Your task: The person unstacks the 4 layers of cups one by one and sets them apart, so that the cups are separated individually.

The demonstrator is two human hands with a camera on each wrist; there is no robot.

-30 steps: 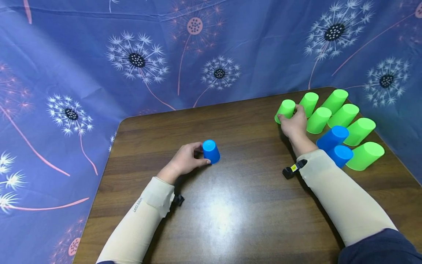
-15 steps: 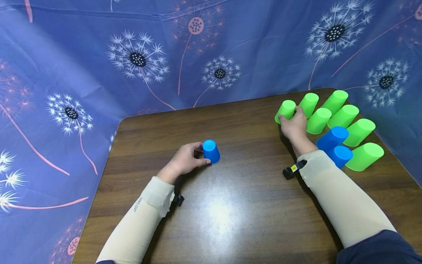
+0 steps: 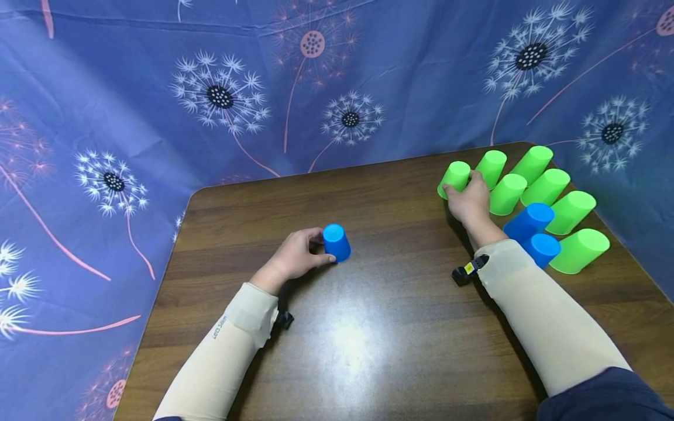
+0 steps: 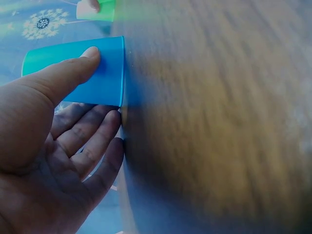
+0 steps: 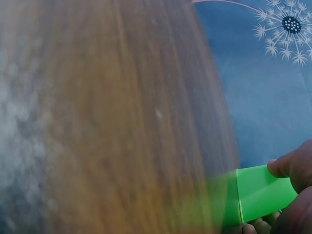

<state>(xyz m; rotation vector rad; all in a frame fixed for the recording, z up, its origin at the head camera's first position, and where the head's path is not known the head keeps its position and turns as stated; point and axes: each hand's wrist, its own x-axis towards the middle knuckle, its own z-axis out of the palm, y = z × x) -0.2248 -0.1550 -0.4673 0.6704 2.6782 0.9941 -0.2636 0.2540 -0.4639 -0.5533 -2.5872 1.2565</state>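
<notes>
In the head view my left hand holds an upside-down blue cup standing on the table, left of the middle. The left wrist view shows the thumb lying along the side of this blue cup and the fingers behind it, the cup's rim down on the wood. At the back right, my right hand holds an upside-down green cup, the leftmost of its group. Thumb and fingers are on either side of that green cup in the right wrist view, its rim at the tabletop.
Several more green cups stand upside down in rows along the right edge. Two blue cups stand among them, partly behind the right forearm. The brown wooden table meets a blue dandelion-print cloth at its back and sides.
</notes>
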